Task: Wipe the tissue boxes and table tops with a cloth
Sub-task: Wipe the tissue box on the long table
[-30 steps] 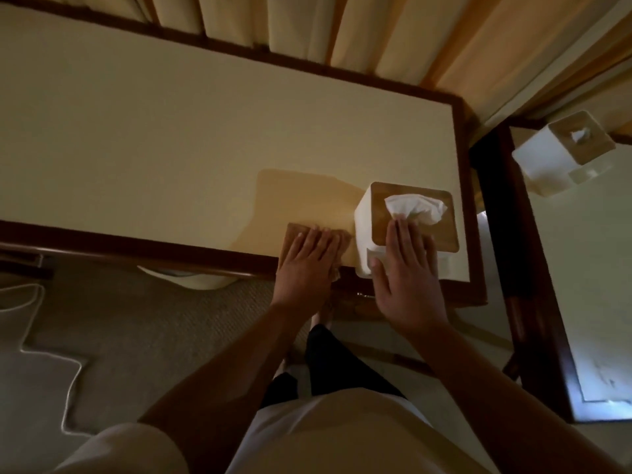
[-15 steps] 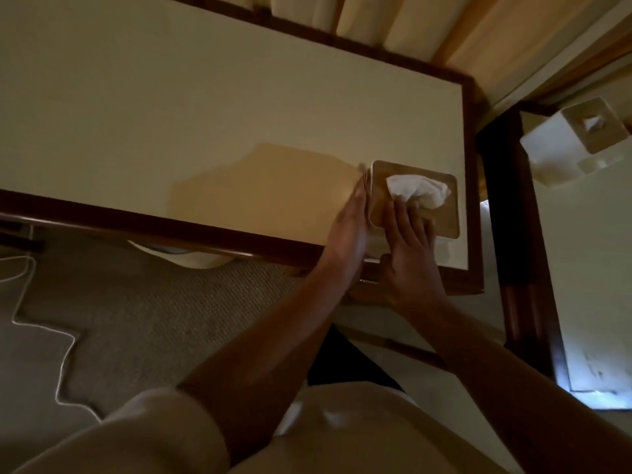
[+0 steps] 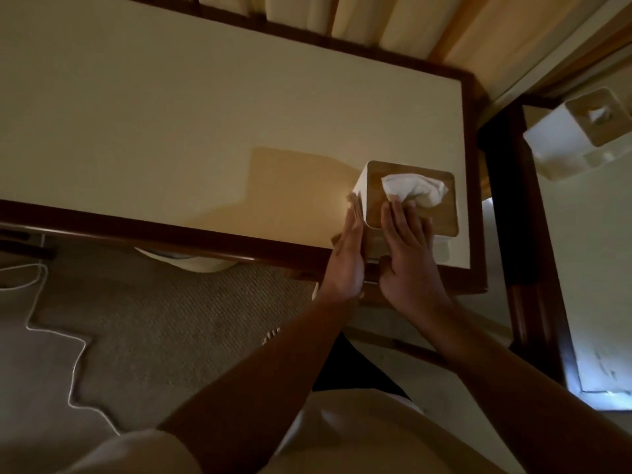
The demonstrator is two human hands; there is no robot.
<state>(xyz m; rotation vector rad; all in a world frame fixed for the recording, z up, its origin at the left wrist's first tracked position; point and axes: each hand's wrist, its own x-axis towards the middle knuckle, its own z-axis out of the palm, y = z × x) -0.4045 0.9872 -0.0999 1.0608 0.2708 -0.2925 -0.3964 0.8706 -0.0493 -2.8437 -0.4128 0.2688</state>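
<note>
A white tissue box with a wooden lid and a tissue sticking out stands at the near right corner of the cream table top. My left hand, fingers straight, presses a brown cloth flat against the box's left side; only the cloth's edges show beyond the hand. My right hand lies flat on the lid, fingertips touching the tissue, thumb on the near face.
A second white tissue box sits on a neighbouring table at the right, across a dark gap. The table has a dark wooden rim. Curtains hang behind. A white cord lies on the carpet at the left.
My left hand lifted the cloth off the table top and turned upright against the box's left side, then slid a little toward me. My right hand stayed on the lid.
</note>
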